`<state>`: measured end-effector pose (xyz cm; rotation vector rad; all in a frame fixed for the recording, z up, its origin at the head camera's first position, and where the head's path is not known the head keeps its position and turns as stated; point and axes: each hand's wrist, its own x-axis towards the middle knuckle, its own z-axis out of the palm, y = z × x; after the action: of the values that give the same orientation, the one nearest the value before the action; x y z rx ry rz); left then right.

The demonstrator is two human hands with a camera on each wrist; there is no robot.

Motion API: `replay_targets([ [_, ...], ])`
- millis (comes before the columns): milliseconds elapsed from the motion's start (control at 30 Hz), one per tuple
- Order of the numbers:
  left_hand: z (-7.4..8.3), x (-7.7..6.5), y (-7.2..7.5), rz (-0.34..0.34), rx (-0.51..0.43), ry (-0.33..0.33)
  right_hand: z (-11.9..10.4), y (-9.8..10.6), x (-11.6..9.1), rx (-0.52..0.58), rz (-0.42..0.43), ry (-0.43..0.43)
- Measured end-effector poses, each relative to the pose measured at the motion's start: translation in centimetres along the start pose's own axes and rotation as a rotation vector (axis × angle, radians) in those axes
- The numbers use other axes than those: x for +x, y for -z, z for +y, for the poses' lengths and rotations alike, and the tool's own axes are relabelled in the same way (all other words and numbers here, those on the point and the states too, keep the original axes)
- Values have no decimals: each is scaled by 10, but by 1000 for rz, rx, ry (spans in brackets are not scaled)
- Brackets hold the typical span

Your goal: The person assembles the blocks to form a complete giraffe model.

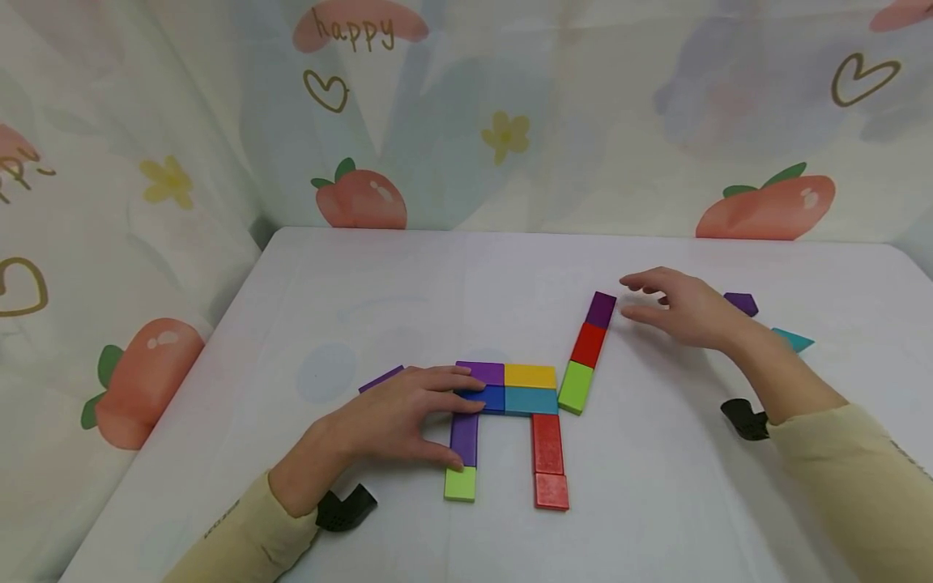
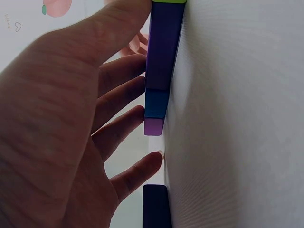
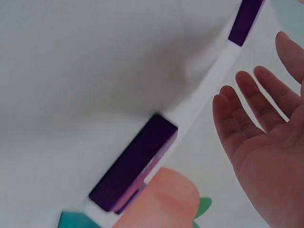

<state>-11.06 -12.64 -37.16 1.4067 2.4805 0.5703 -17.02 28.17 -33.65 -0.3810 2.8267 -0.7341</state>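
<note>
My left hand rests its fairly straight fingers on the purple block and the blue block. Its thumb touches an upright-running strip made of a purple block and a lime block. Beside the blue and purple pair lie a yellow block and a teal block. Two red pieces extend below them. From the teal block's right corner slants a row of lime, red and dark purple blocks. Near that row's top, my right hand hovers, holding nothing.
Behind my left hand a purple block lies partly hidden. At the right, past my right wrist, are a dark purple piece and a teal pointed piece. A printed curtain hangs behind the white table.
</note>
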Motion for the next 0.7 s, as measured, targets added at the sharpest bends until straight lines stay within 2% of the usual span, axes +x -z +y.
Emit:
replay_targets([
  [267,1,1,0,-4,5,6,24,19,-24,-34,43,-39],
  [500,-1,1,0,-3,-4,-3,47,25,-42,-108,94,-27],
  [700,-2,1,-1,-1,-10,-8,58,26,-53,-139,66,-35],
])
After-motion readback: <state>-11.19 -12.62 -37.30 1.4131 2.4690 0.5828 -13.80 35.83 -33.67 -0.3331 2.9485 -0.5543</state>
